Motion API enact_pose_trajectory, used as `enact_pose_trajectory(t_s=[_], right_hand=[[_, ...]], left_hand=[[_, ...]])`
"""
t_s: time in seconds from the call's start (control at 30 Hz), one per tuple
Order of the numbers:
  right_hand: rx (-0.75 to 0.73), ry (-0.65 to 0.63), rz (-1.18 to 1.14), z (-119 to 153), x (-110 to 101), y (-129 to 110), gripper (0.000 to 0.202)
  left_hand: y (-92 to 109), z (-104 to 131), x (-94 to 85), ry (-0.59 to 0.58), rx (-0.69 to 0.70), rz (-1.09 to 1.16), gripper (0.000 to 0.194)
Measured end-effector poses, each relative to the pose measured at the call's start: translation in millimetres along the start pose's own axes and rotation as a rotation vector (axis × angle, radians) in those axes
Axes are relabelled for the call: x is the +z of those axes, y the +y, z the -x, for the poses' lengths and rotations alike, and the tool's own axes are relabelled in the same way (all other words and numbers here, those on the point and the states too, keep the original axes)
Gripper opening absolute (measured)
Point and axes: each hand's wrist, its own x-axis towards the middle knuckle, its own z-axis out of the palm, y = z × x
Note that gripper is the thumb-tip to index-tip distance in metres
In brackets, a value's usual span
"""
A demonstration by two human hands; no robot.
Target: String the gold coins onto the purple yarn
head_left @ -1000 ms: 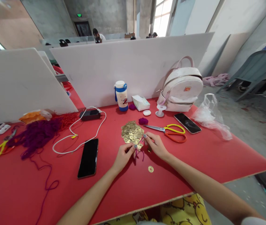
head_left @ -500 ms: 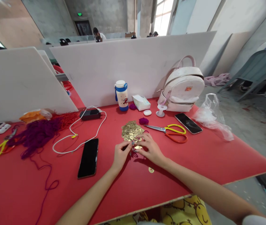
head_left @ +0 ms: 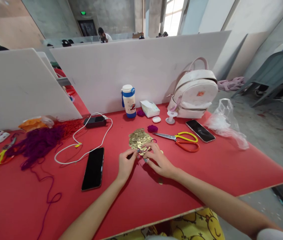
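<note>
My left hand (head_left: pixel 127 163) is closed in a pinch on thin purple cord (head_left: pixel 138 156) just in front of a heap of gold-coloured coins (head_left: pixel 139 136). Close by on the right, my right hand (head_left: pixel 160 162) has its thumb and fingers apart at the near edge of the heap. A bit of the cord curves up behind its fingers. One loose coin (head_left: pixel 160 181) lies below my right hand. The fingers partly cover the cord, so its exact path cannot be made out.
Scissors (head_left: pixel 178 137) and a purple yarn bundle (head_left: pixel 152 128) lie beyond the coins. Phones (head_left: pixel 93 169) (head_left: pixel 200 131) flank the work area. A bottle (head_left: pixel 129 101), tissue pack (head_left: pixel 149 108), spool (head_left: pixel 171 117) and backpack (head_left: pixel 193 91) stand near the white partition (head_left: pixel 94 73). Purple yarn (head_left: pixel 40 143) spreads left.
My right thumb has drawn away from my left fingertips, and the gap between the hands is wider. My left hand has shifted slightly left, still pinching the cord.
</note>
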Motion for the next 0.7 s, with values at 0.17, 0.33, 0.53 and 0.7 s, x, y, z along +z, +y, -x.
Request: enact_pose_trajectory(t_s=[0.17, 0.33, 0.53, 0.7], right_hand=[[0.006, 0.098, -0.014, -1, -4, 5, 0.016], [0.014, 0.091, -0.088, -2, -2, 12, 0.015], [0.207, -0.006, -0.28, -1, 6, 17, 0.015], [0.239, -0.066, -0.361, -1, 7, 17, 0.016]], left_hand=[[-3, 1, -3.6, -0.193, 0.33, -0.29, 0.019], [-4, 4, -7.2, -0.329, 0.713, -0.435, 0.021], [0, 8, -9.7, -0.202, 0.808, -0.299, 0.013], [9, 9, -7.3, -0.013, 0.525, -0.078, 0.009]])
